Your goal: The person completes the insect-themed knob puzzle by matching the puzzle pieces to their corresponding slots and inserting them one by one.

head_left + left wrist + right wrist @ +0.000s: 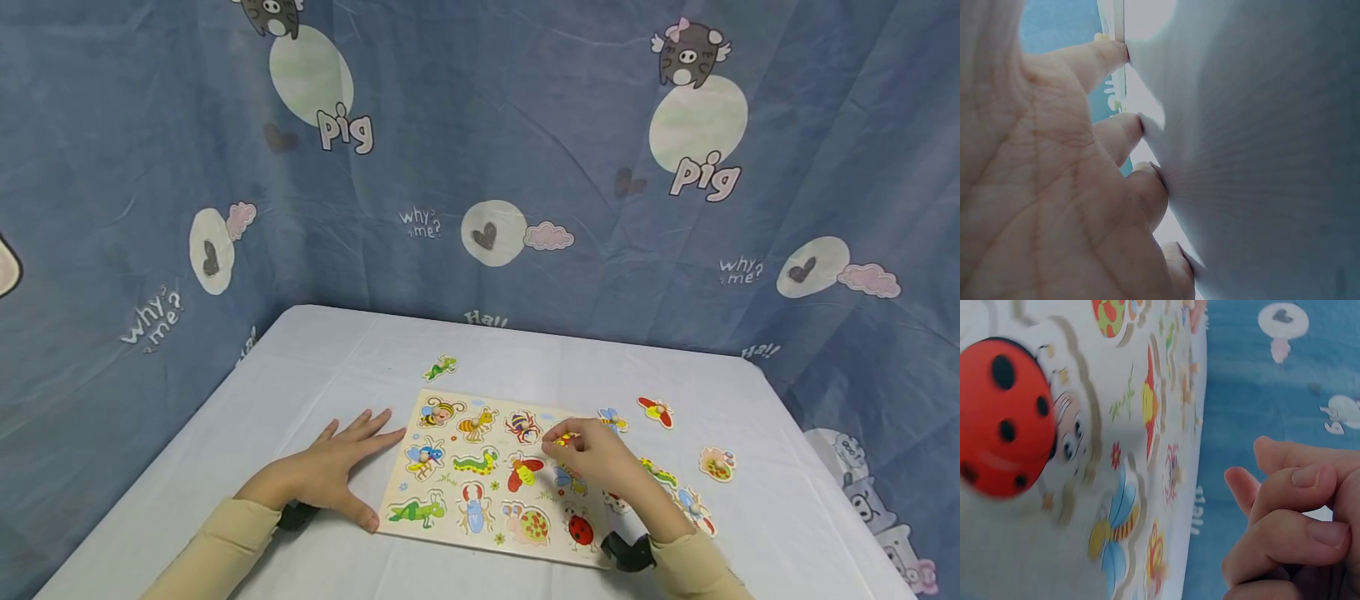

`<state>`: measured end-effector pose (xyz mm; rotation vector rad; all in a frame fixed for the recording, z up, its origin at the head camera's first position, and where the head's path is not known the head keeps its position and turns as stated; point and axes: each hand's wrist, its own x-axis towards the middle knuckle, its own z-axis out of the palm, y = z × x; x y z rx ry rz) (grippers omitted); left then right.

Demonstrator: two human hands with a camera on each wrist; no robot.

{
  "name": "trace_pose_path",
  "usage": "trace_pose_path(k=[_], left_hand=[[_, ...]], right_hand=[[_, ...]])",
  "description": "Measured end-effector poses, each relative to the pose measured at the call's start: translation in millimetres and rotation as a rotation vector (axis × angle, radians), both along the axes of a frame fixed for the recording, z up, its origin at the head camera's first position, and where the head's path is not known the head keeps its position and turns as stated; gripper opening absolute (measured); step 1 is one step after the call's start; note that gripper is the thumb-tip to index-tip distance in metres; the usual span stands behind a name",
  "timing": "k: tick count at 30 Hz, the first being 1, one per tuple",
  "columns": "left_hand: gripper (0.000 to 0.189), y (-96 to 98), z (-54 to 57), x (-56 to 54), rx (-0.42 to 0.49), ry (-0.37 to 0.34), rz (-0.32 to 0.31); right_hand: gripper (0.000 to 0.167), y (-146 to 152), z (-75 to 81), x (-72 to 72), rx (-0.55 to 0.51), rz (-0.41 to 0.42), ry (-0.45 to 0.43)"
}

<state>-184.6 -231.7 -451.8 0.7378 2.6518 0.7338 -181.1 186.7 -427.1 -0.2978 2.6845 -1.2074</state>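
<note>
A wooden insect puzzle board [450, 493] lies on the white table. At its left edge my left hand [333, 467] is spread, with the thumb at the lower corner and the index fingertip at the side; the left wrist view shows its palm [1054, 175]. My right hand [596, 454] is over the board's upper right, fingers loosely curled. In the right wrist view these fingers [1285, 540] show no piece between them. Partly covered by the hand is a yellow-and-red butterfly piece [567, 438]. Beside it sit a spider piece [522, 427] and an ant piece [477, 425].
Loose pieces lie right of the board: a red-winged insect [656, 412], a snail [717, 464], a blue-winged bee [612, 419], a caterpillar [660, 472] and a blue beetle [696, 510]. Behind the board lies a grasshopper piece [441, 367]. A blue patterned curtain [420, 167] surrounds the table.
</note>
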Motion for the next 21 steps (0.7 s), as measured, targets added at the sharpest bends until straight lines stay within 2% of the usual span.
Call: trace_pose_path(k=[8, 16, 21], left_hand=[[0.131, 0.1, -1.2, -0.8, -0.007, 0.0, 0.003], [0.131, 0.7, -1.5, -1.4, -0.015, 0.005, 0.007], [0.131, 0.4, -2.3, -1.2, -0.015, 0.007, 0.006]], right_hand=[[0.016, 22, 1.1, 16.9, 0.014, -0.117, 0.006], [0.02, 42, 5.9, 29.4, 0.028, -0.185, -0.006], [0.025, 58, 1.6, 31.8, 0.026, -0.212, -0.025]])
